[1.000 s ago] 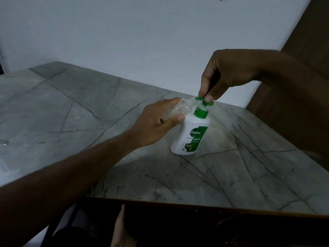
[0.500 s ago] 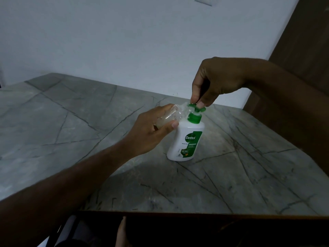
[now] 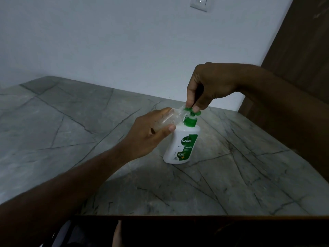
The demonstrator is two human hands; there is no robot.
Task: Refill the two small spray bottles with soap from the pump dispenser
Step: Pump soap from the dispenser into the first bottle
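A white Dettol pump dispenser [image 3: 181, 145] with a green pump head [image 3: 191, 112] stands upright on the grey marble table [image 3: 71, 125]. My left hand [image 3: 151, 134] holds a small clear spray bottle [image 3: 175, 116] tilted on its side, its open mouth against the pump's spout. My right hand [image 3: 208, 86] comes from above, with thumb and fingers closed on the green pump head. No second spray bottle is in view.
The table's dark wooden front edge [image 3: 195, 217] runs across the bottom. A white wall with a switch plate [image 3: 199, 3] stands behind, and a brown wooden panel [image 3: 302, 41] rises at the right.
The view has tilted upward, so hands and dispenser sit lower in frame. Both hands keep the same grips on the bottle and pump head.
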